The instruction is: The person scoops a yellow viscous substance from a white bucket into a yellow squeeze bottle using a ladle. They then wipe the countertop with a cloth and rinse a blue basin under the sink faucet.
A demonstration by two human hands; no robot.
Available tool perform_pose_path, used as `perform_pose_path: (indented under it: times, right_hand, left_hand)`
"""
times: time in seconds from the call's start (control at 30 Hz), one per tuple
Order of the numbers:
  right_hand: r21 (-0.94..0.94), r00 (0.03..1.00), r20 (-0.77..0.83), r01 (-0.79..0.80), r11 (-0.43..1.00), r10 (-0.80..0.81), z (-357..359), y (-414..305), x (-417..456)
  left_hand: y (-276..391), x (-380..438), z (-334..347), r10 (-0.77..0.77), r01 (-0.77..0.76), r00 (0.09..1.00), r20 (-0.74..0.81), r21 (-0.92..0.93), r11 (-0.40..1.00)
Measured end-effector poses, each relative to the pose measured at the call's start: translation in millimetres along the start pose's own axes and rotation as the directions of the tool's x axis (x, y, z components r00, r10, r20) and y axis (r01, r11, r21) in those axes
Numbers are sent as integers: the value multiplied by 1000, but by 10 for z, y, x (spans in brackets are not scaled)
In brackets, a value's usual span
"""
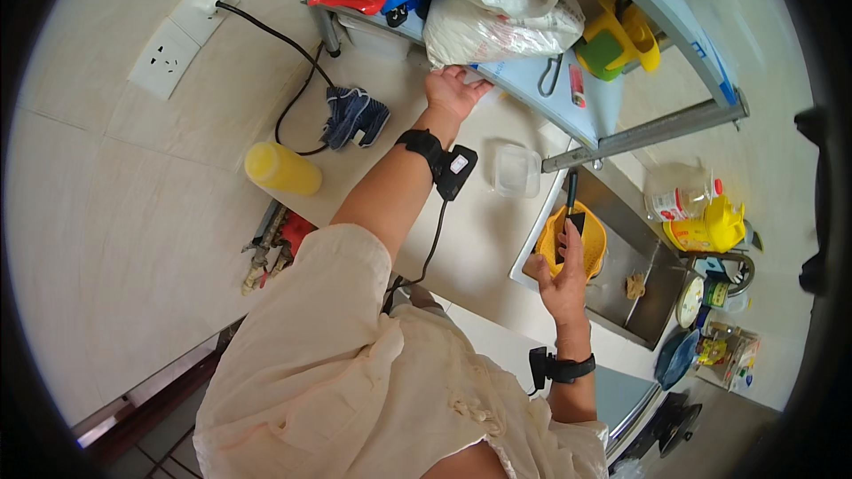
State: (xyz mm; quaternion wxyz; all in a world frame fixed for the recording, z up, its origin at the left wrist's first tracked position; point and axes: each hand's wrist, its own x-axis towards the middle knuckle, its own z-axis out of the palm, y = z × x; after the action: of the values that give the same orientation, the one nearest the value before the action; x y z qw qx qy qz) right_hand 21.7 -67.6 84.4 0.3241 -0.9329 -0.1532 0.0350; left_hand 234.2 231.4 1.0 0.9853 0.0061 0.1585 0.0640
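My left hand (456,92) is stretched forward, palm up and fingers apart, at the front edge of a metal-framed shelf (516,83). Its fingertips are close beneath a white plastic bag (502,30) on that shelf, and I see nothing in the hand. Over the sink's left edge, my right hand (564,283) has its thumb and fingers apart. Just beyond its fingertips, a dark-bladed utensil (572,193) with a black handle leans in a yellow plastic basket (596,236). The hand partly covers basket and utensil. A clear plastic container (518,171) sits on the counter between both hands.
A yellow bottle (283,168) and a striped dark-blue cloth item (354,116) lie on the counter (466,246) at left, beside a black power cord (279,33). The steel sink (655,273) is at right, with bottles (705,226) behind it. The shelf's metal leg (572,159) juts out nearby.
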Motion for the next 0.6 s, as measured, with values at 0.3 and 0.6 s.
perform_pose_path:
  times: [0.3, 0.6]
  right_hand:
    - [97, 978, -122, -158, 983, 169, -160, -96, -483]
    - [279, 830, -6, -534, 798, 558, 182, 312, -1696]
  left_hand:
    - [750, -610, -787, 219, 110, 954, -206, 917, 382]
    - [169, -1746, -1320, -404, 481, 826, -393, 866, 141]
